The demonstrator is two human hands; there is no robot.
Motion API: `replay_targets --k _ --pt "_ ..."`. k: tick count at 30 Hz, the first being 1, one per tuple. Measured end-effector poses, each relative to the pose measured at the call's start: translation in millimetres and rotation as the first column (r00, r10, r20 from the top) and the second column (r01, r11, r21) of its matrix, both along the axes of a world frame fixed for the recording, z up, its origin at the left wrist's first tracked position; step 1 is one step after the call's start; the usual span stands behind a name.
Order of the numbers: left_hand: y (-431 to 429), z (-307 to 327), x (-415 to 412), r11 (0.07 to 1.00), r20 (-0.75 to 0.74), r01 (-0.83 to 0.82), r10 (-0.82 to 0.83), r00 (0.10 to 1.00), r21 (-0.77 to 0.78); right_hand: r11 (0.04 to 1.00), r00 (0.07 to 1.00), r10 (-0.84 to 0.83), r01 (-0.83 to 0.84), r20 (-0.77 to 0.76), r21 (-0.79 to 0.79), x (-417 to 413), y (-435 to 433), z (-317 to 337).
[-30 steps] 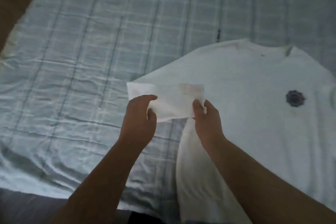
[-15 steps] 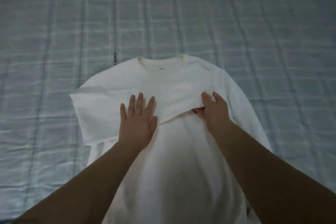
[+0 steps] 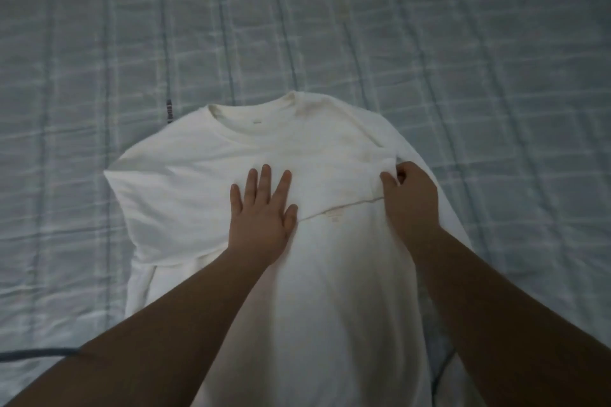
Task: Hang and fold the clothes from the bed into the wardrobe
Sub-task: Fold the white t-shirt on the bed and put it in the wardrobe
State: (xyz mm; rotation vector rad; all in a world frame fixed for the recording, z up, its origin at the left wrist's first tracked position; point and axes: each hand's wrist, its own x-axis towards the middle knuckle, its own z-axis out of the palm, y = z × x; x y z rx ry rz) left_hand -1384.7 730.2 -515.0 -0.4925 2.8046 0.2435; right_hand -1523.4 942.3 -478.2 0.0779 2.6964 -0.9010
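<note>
A white T-shirt [image 3: 330, 291] lies flat on the bed, collar pointing away from me. Its left sleeve [image 3: 334, 172] is folded across the chest, the hem running from my left thumb to my right hand. My left hand [image 3: 263, 208] presses flat on the folded sleeve, fingers spread. My right hand [image 3: 408, 195] pinches the end of that sleeve near the right shoulder seam. The wardrobe is out of view.
The bed [image 3: 463, 59] is covered with a pale blue checked quilt, wrinkled on the left. A dark strip of the bed edge [image 3: 36, 353] shows at the lower left. My forearms cover the shirt's lower sides.
The sleeve, held up in both hands a second ago, now lies folded over the chest. My left hand has flattened on it and my right hand has slid outward along the hem.
</note>
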Motion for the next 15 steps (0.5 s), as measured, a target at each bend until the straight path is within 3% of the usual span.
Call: replay_targets --k 3,9,15 --pt "0.3 -0.6 -1.2 1.000 -0.006 0.000 0.000 1.000 -0.015 0.999 0.999 0.037 -0.037 0.005 -0.032 7.0 2.0 2.2" --pt "40.4 19.3 7.0 0.995 -0.112 0.081 -0.075 0.991 0.055 0.988 0.995 -0.082 0.075 -0.048 -0.134 59.1 40.2 23.2" --pt "108.1 35.1 18.2 0.951 -0.200 0.223 -0.181 0.963 0.215 0.981 0.981 -0.192 0.192 -0.026 -0.010 121.0 123.0 30.7"
